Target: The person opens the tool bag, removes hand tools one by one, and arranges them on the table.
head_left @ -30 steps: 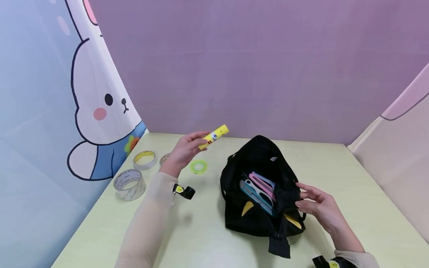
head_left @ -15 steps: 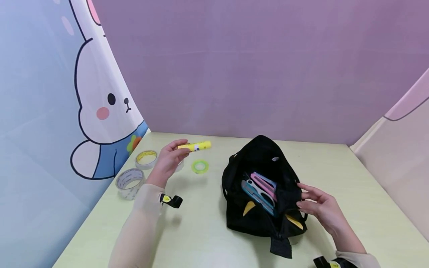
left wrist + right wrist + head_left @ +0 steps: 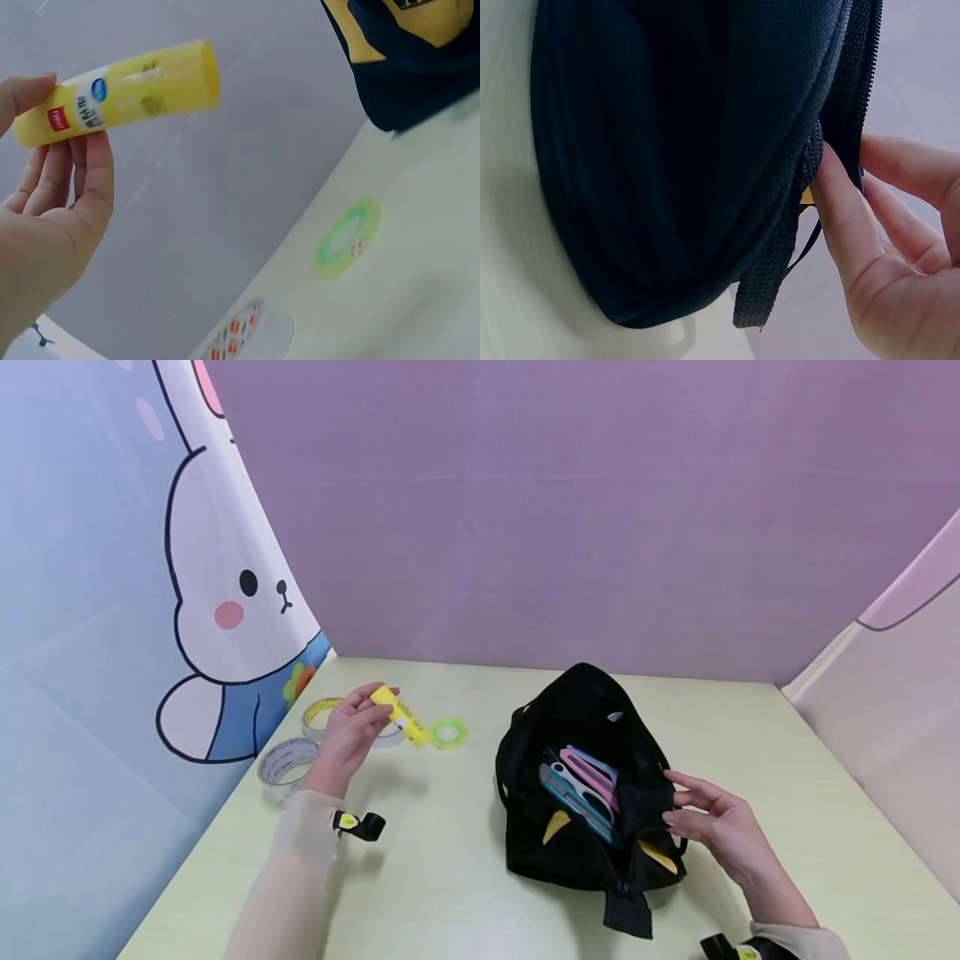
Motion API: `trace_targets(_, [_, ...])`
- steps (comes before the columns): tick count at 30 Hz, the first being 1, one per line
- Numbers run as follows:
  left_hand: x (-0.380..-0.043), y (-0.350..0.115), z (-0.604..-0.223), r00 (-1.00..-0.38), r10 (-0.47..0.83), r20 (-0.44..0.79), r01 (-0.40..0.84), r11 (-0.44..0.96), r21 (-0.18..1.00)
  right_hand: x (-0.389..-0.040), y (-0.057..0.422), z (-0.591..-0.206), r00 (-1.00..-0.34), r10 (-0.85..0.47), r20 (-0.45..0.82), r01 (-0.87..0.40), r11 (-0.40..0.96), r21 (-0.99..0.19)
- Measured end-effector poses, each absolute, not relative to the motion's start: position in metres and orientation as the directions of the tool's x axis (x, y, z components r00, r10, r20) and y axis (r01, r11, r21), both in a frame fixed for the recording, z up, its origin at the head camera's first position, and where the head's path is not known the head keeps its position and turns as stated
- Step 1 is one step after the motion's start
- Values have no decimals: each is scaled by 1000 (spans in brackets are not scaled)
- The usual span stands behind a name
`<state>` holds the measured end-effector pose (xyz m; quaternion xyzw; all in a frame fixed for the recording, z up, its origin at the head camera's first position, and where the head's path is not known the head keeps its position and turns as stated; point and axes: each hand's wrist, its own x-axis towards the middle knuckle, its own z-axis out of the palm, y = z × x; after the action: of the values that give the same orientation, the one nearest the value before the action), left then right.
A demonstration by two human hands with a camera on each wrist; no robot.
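My left hand (image 3: 347,742) pinches a yellow glue stick (image 3: 400,716) between thumb and fingers, above the tape rolls. Its far end tips down toward the green tape roll (image 3: 461,734) in the head view. In the left wrist view the label on the glue stick (image 3: 127,97) faces the camera. Thumb and fingers of my right hand (image 3: 723,831) grip the right edge of a black bag (image 3: 540,860), whose mouth gapes wide. Inside lie a teal cutter (image 3: 572,802), white-handled scissors (image 3: 597,803) and a pink cutter (image 3: 587,775). The right wrist view shows the bag's side (image 3: 667,150) and zip close up.
On the table's left stand a wide clear tape roll (image 3: 272,768) and a yellow-cored tape roll (image 3: 309,718), partly behind my left hand. Another roll (image 3: 390,741) sits half hidden under the glue stick. A purple backdrop (image 3: 555,527) rises behind the table.
My left hand has drawn left and nearer with the glue stick, which has swung from pointing up-right to pointing down-right. My right hand stays at the bag's edge.
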<state>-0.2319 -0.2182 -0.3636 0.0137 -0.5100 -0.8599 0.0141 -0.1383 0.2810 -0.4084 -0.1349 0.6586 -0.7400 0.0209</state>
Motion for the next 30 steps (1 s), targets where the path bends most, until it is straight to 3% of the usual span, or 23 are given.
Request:
trace_targets(21, [-212,-283,-407,-995,-70,64,76,-185,980,-140,281,-410,-962,-211,173,-147,-136,-980])
trace_targets(30, [-208,-289,-413,-996,-30,88,86,48,995,-139,281,-410,-966,-203,163,-139,-125,-982])
